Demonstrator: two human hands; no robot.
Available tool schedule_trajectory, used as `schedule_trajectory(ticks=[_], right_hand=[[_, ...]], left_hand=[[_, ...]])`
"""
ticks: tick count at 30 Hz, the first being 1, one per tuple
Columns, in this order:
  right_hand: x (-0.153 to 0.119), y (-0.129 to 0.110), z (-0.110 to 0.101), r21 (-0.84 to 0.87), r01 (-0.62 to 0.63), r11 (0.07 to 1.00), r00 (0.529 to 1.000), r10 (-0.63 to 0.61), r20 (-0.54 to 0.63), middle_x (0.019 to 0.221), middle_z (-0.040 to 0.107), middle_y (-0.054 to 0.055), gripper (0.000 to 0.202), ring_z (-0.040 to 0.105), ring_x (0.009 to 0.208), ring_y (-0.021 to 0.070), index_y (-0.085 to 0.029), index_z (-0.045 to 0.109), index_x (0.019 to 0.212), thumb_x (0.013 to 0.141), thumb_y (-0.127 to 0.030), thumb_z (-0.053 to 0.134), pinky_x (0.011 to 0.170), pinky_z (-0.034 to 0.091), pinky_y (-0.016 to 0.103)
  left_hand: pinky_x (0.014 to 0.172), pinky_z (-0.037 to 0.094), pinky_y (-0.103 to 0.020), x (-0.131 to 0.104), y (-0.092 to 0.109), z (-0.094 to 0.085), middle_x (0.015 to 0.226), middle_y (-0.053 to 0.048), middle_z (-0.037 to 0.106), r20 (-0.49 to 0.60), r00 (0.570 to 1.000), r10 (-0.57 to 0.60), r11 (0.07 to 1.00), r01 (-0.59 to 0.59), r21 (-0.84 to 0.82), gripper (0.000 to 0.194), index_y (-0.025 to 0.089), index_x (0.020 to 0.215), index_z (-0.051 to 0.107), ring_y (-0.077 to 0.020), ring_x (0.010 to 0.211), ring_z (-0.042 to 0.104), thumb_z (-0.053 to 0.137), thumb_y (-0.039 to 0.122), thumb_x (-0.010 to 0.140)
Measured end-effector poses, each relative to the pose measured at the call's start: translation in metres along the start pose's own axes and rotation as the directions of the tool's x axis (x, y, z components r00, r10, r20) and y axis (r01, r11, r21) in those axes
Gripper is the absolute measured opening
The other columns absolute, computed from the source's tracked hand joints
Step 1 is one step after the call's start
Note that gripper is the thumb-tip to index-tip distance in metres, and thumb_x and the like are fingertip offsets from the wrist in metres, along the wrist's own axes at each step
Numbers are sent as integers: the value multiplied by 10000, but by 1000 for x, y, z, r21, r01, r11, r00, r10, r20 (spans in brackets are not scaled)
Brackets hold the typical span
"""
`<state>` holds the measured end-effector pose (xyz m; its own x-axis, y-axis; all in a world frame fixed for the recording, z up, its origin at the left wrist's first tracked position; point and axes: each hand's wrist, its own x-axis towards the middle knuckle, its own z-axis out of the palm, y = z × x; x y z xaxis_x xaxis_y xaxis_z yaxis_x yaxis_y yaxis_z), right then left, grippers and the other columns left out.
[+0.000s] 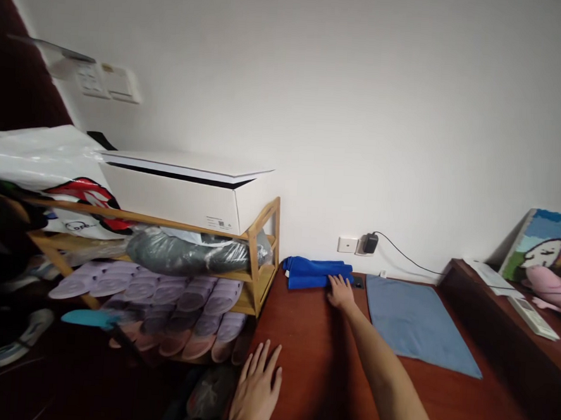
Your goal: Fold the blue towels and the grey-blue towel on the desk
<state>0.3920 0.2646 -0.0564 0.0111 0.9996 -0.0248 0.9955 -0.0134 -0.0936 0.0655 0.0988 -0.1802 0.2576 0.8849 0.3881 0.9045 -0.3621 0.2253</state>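
A bright blue folded cloth [312,275] lies at the back left of the reddish-brown wooden tabletop [310,338], against the wall. My right hand [341,291] reaches far forward, its fingers spread and resting on the right end of this cloth. Nearer to me, my left hand [257,386] is open at the left edge of the tabletop, fingers stretched forward, with nothing in it. To the right of my right arm, a grey-blue cloth [420,323] is spread flat on the wood.
Left of the table stands a wooden shoe rack [258,265] with several lilac slippers [157,285] and a white box [177,194] on top. A black plug adapter [370,243] sits in the wall, its cable running right. A raised ledge holds a white remote [533,318] and a painting [551,245].
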Motion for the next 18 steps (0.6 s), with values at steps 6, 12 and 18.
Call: schedule_trajectory(ticks=[6, 12, 18], right_hand=[[-14, -36, 8, -5, 3, 1000, 1000, -3, -27, 1602, 592, 173, 525, 475, 1481, 357, -210, 629, 1530, 1032, -366, 571, 1316, 181, 538], [-158, -53, 63, 64, -29, 998, 988, 38, -149, 1653, 588, 136, 577, 507, 1505, 348, -224, 543, 1643, 1083, -286, 422, 1289, 315, 544], [-319, -47, 109, 215, -141, 966, 977, 171, -126, 1606, 652, 39, 681, 620, 1424, 374, -407, 517, 1668, 993, -320, 515, 1186, 480, 535]], left_hand=[[1299, 438, -554, 0, 4, -6, 1723, -67, 528, -4, 1000, 4, 1000, -4, -16, 578, 338, 1623, 574, -327, 1572, 530, 511, 397, 1051], [1282, 448, -573, 6, 6, -8, 1691, -110, 571, -14, 1000, 7, 1000, -7, 4, 556, 290, 1571, 642, -339, 1551, 553, 489, 394, 1047], [1278, 442, -564, 16, 6, -8, 1656, -120, 615, 4, 1000, 6, 1000, -6, 26, 555, 254, 1526, 683, -334, 1547, 554, 431, 385, 1050]])
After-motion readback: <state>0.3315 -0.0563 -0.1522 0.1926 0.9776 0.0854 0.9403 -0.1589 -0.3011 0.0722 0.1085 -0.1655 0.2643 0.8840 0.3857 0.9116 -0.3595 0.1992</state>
